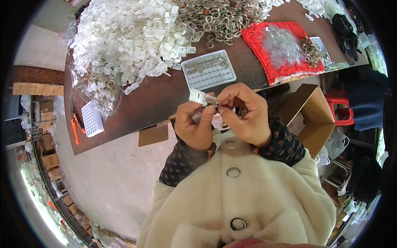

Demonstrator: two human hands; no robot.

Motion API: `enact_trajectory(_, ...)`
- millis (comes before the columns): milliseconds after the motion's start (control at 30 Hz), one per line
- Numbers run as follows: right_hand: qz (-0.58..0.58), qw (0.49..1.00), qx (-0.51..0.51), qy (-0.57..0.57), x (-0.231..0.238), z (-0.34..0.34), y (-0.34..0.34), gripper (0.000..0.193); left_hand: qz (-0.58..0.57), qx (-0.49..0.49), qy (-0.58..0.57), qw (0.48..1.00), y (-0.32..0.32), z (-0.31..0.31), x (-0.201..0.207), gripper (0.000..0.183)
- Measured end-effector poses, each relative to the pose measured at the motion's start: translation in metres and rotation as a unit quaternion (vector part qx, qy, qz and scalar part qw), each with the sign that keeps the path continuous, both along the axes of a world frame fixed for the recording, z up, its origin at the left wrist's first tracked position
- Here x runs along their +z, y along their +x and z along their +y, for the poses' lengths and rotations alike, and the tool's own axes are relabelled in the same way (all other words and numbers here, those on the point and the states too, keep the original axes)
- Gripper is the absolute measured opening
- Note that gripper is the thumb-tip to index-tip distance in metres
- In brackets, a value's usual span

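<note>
Both my hands are raised in front of my chest, close to the table's near edge. A small white plastic case [197, 96] with a slot sticks up from the fingers of my left hand [194, 126], which is closed on it. My right hand [247, 113] meets it from the other side, its thumb and finger pinched at the case's lower end. Something small and dark shows between the fingertips there, too small to name. Just beyond my hands lies a white tray [190, 85] of round pockets, several holding silvery discs.
A large heap of white plastic cases [128, 37] covers the table's far left, beside a heap of metal rings and clasps [219, 16]. Clear bags lie on a red quilted cloth [252, 39]. Orange-handled pliers [75, 129] and another white tray [92, 120] lie left; a cardboard box [316, 111] stands right.
</note>
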State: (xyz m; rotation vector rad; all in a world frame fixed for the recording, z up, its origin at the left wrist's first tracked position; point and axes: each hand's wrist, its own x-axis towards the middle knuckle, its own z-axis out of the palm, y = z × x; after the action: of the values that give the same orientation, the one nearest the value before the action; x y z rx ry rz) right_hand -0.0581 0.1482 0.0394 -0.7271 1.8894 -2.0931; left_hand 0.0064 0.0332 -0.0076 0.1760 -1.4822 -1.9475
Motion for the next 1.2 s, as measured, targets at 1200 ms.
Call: enact_trajectory(1200, 0.134, 0.980, 0.018, 0.144, -0.018, -0.005, -0.007, 0.022, -0.104, -0.092, 0.165, 0.976, 0.006, -0.022, -0.026, 0.013)
